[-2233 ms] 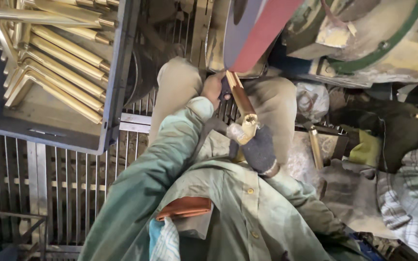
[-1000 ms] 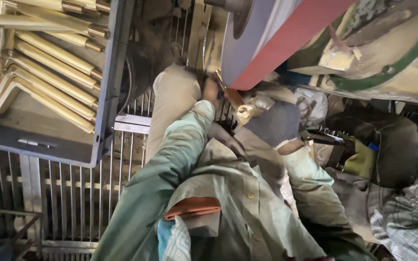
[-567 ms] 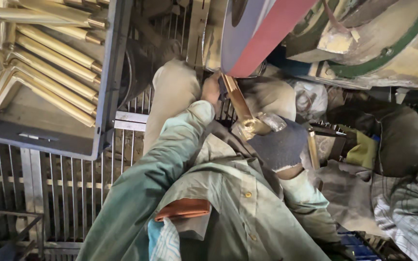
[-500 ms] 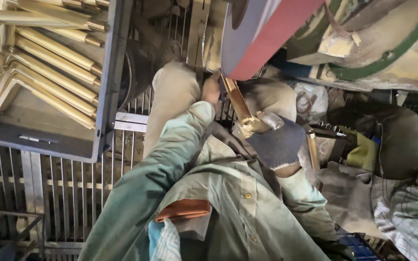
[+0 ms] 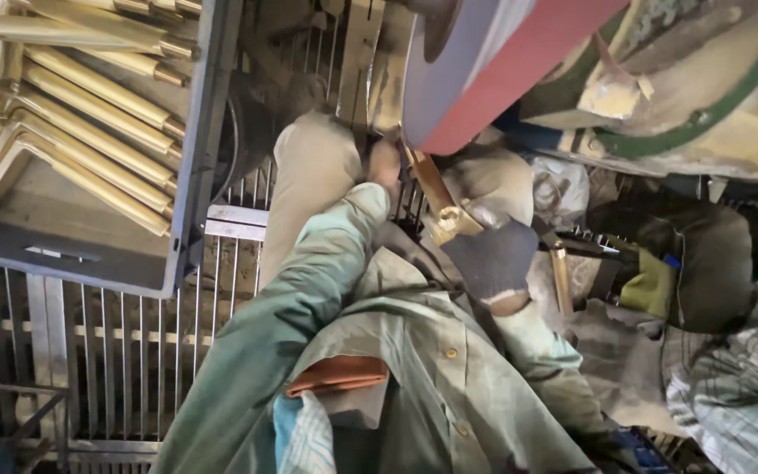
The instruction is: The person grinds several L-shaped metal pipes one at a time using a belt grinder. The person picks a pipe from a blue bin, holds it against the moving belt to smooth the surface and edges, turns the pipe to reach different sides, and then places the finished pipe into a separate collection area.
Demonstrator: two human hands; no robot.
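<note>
Brass rod (image 5: pixel 432 186): right hand (image 5: pixel 493 259), gloved, closed on its lower end; left hand (image 5: pixel 385 167) apparently steadies its top. Tip touches belt (image 5: pixel 519 70) edge; crate (image 5: pixel 195 158) well left.

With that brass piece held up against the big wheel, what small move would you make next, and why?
Probably turn the brass piece slightly against the wheel, to bring a fresh face to it. The left hand steadies its upper end at the wheel's edge, and the gloved right hand grips its lower end, so both could roll it.

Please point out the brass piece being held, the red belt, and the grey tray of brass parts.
brass piece (image 5: pixel 436 197), head view, its middle
red belt (image 5: pixel 519 61), head view, its red face
grey tray (image 5: pixel 199 149), head view, its right wall
</note>
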